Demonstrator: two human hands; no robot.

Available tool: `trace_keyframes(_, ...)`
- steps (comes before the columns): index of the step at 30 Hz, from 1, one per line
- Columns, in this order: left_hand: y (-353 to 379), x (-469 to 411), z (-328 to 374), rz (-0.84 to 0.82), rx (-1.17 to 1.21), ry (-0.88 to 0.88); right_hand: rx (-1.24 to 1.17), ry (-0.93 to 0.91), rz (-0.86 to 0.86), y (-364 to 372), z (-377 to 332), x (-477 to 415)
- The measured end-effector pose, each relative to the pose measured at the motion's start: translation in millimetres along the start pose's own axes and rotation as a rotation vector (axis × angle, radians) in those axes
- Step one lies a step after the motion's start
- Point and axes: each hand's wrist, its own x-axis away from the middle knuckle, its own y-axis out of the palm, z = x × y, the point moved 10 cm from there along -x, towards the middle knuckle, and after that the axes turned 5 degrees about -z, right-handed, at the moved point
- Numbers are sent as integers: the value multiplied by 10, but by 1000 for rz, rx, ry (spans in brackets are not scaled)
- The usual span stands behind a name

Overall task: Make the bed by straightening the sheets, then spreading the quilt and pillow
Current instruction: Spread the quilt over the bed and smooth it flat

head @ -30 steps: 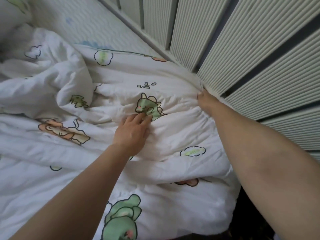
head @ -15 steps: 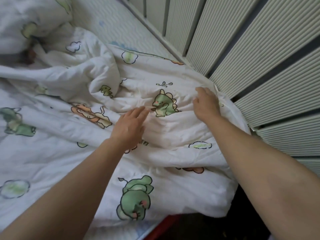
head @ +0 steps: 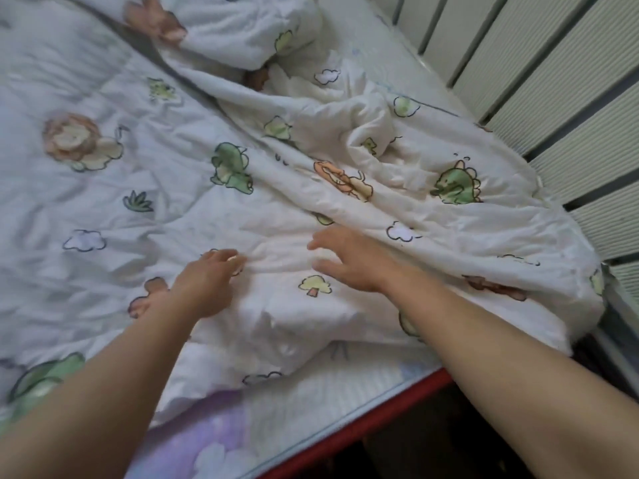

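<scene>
Spreading the quilt (head: 193,209) seems the step in hand. It lies crumpled under both hands, with a thick fold beyond the right hand (head: 349,262), whose fingers are straight and spread. The left hand (head: 204,283) bends its fingers on the cloth; whether it pinches I cannot tell. Next, I judge, the fold needs pulling flat. Earlier the right hand was at the edge by the slatted wall (head: 553,98).

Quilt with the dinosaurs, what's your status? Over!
Left hand on white cartoon-print quilt, grip unclear. Right hand open over it. Quilt bunched near ribbed wall.
</scene>
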Motion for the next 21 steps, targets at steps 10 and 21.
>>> trace_keyframes(10,666,692,-1026,25,-86,14,214,168,-209,1354,-961,-199)
trace_keyframes(21,891,1138,-1083,91,7,48,-436,174,-567,1817,-1364,285)
